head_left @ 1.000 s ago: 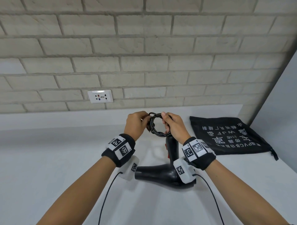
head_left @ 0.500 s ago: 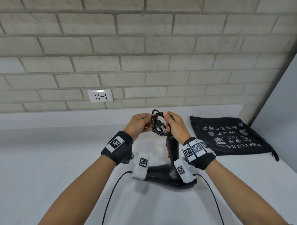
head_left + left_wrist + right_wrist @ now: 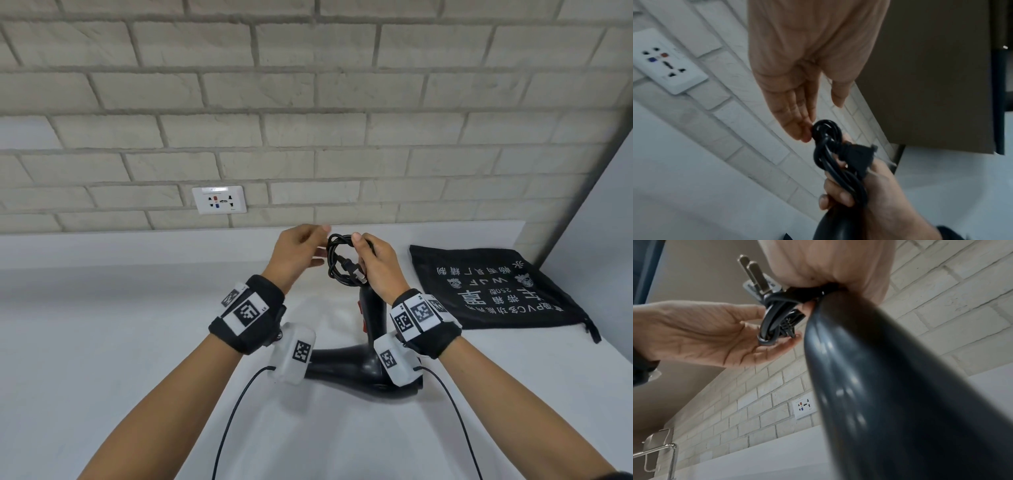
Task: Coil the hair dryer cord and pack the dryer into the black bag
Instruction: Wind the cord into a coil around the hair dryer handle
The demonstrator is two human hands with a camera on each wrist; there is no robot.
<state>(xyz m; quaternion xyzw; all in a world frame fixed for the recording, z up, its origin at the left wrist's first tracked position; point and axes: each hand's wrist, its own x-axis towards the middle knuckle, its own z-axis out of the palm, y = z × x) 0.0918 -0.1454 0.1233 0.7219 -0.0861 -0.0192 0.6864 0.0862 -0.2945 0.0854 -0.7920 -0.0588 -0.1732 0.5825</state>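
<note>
The black hair dryer [image 3: 356, 363] lies on the white counter with its handle [image 3: 371, 308] pointing away from me. Its cord is wound into a small black coil [image 3: 337, 260] above the handle's far end, with the plug [image 3: 858, 155] tucked through it. My right hand [image 3: 373, 263] grips the coil [image 3: 774, 321] and the plug together. My left hand [image 3: 301, 253] is beside the coil with straight fingers [image 3: 797, 123], their tips just touching it. The black bag [image 3: 493, 291] lies flat on the counter to the right.
A white wall socket [image 3: 219, 199] sits in the brick wall behind the counter [image 3: 102, 342]. A grey panel [image 3: 596, 257] stands at the right edge. Thin sensor cables [image 3: 236, 411] hang from both wrists. A metal rack [image 3: 657, 449] shows at far left in the right wrist view.
My left hand has let go of the coil and opened its fingers. The right hand keeps its grip on the coil, now with the plug pushed through.
</note>
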